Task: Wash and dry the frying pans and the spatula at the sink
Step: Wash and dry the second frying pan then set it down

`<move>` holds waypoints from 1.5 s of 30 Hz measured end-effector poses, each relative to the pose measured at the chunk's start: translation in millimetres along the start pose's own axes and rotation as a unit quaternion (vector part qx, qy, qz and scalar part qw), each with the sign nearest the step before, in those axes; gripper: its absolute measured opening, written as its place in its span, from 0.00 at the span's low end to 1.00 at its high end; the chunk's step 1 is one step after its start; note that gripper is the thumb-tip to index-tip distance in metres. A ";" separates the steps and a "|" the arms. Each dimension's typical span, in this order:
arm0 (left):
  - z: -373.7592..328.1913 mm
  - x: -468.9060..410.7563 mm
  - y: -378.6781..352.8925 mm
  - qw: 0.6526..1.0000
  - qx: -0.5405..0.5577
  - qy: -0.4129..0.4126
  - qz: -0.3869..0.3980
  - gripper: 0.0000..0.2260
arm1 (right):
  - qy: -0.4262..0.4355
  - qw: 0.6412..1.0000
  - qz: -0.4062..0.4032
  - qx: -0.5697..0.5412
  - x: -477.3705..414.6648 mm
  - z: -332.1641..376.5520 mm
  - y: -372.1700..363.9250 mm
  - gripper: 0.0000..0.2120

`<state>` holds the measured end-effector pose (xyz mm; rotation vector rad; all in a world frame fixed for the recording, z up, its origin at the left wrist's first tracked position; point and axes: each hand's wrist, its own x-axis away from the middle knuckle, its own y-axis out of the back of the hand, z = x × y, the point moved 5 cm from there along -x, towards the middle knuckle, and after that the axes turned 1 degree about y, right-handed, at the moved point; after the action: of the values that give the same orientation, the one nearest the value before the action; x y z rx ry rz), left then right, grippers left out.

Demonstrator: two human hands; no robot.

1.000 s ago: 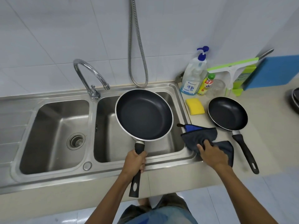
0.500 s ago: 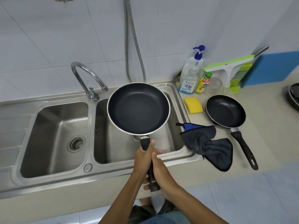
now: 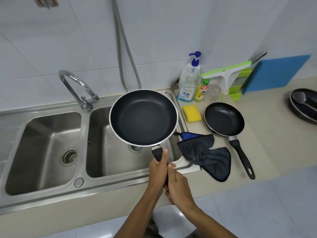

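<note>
**Big pan held over the sink in both hands, washing stage unclear**

The large black non-stick frying pan with a silver rim (image 3: 143, 117) hangs level above the right basin of the stainless steel double sink (image 3: 103, 148). The left hand (image 3: 158, 170) is wrapped round the handle high up, and the right hand (image 3: 178, 188) is curled round it lower down. No water comes from the chrome tap (image 3: 77, 86), and the pan shows no suds or drops, so it may be washed or not yet wetted. The yellow sponge (image 3: 191, 113) and the crumpled dark grey cloth (image 3: 205, 155) lie unused on the counter to the right. The smaller black frying pan (image 3: 223, 118) sits just beyond the cloth. I cannot pick out the spatula with certainty, so it likely remains to be done.
</note>
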<state>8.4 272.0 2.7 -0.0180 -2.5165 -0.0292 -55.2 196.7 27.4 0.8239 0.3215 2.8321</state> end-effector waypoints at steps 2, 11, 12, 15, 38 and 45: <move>-6.2 6.2 -25.9 1.000 -0.006 -0.019 0.001 0.27 | 0.011 1.000 -0.001 -0.003 0.1 -1.2 27.6 0.27; -37.9 65.5 -213.5 0.988 -0.009 -0.134 0.070 0.20 | 0.143 0.987 -0.068 -0.001 3.6 -14.8 222.8 0.15; -39.9 70.6 -236.9 0.986 -0.007 -0.147 0.081 0.19 | 0.154 0.985 -0.078 0.004 3.6 -17.0 246.2 0.16; -37.0 80.0 -305.9 0.982 -0.006 -0.143 0.126 0.18 | 0.165 0.981 -0.101 0.029 4.7 -32.2 310.6 0.24; 53.5 -9.5 -634.5 0.950 0.003 0.091 0.300 0.15 | 0.091 0.972 -0.191 0.105 -115.6 -179.4 590.7 0.20; 75.7 -50.5 -646.0 0.954 -0.012 0.117 0.277 0.14 | 0.079 0.980 -0.156 0.094 -156.2 -202.8 591.8 0.21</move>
<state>-7.6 -372.2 -99.1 -0.6861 -2.1919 0.1559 -98.6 -439.3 -68.8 0.5245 0.6861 2.5998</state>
